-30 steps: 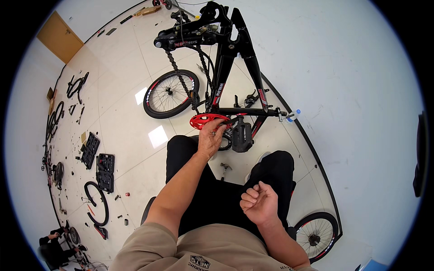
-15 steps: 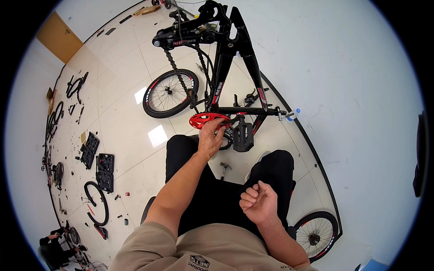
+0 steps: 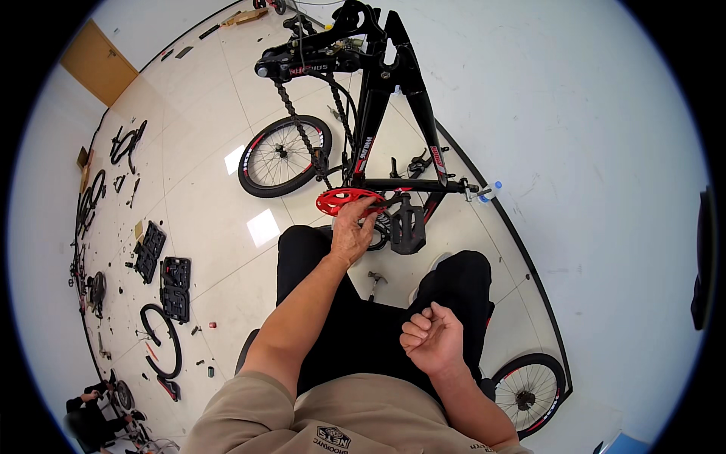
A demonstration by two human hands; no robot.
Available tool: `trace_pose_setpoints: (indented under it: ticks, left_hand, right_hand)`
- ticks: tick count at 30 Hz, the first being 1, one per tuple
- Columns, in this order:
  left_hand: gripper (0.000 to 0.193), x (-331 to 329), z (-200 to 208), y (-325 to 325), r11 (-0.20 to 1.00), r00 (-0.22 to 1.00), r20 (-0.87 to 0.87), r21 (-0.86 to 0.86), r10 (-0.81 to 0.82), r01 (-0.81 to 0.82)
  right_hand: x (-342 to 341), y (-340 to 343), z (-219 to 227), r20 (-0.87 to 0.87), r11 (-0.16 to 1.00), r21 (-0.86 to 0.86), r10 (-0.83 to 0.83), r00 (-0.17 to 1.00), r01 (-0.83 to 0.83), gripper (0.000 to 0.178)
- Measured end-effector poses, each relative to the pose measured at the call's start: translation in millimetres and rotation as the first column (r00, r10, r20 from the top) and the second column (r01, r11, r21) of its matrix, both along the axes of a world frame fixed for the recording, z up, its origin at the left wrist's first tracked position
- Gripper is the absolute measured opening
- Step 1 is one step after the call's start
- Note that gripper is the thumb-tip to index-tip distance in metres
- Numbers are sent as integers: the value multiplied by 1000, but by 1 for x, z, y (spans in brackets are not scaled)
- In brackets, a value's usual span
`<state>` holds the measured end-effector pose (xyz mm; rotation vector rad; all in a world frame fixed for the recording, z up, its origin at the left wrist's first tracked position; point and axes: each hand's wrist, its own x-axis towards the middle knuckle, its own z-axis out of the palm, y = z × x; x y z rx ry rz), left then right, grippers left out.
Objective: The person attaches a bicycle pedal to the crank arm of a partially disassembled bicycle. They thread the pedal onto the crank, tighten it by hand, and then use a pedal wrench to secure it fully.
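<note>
A black bicycle frame (image 3: 369,125) stands before me without its wheels. My left hand (image 3: 352,234) reaches up to the red chainring (image 3: 333,203) and grips its near edge, with the fingers partly hidden behind it. Just right of that hand hangs a black pedal (image 3: 407,228) on its crank. The chain (image 3: 299,130) runs down slackly toward the chainring. Over my right thigh, my right hand (image 3: 435,339) is closed palm up, thumb against the curled fingers; whatever it may hold is hidden.
A wheel (image 3: 323,163) lies on the floor behind the frame, and another wheel (image 3: 558,378) is at the lower right. A hammer (image 3: 376,281) lies between my legs. Open black tool cases (image 3: 176,290) and loose bicycle parts are spread to the left. Another person (image 3: 92,420) sits at the far lower left.
</note>
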<state>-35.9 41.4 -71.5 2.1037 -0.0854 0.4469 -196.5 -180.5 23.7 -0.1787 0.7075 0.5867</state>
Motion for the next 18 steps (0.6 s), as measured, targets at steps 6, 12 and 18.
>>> trace_pose_setpoints:
  ticks: [6,12,18]
  left_hand:
    - [36,1,-2,3,999,999,29,16,-35,35]
    - [36,2,-3,1,999,998,50,31,-39,37]
    - [36,1,0,0,998,998,36,52,-42,40]
  right_hand:
    - [0,0,0,1,1000,3,0,1000,0,23]
    - [0,0,0,5,1000,10,0,1000,0,23]
    - [0,-1,0,1,1000,11,0,1000,0,23]
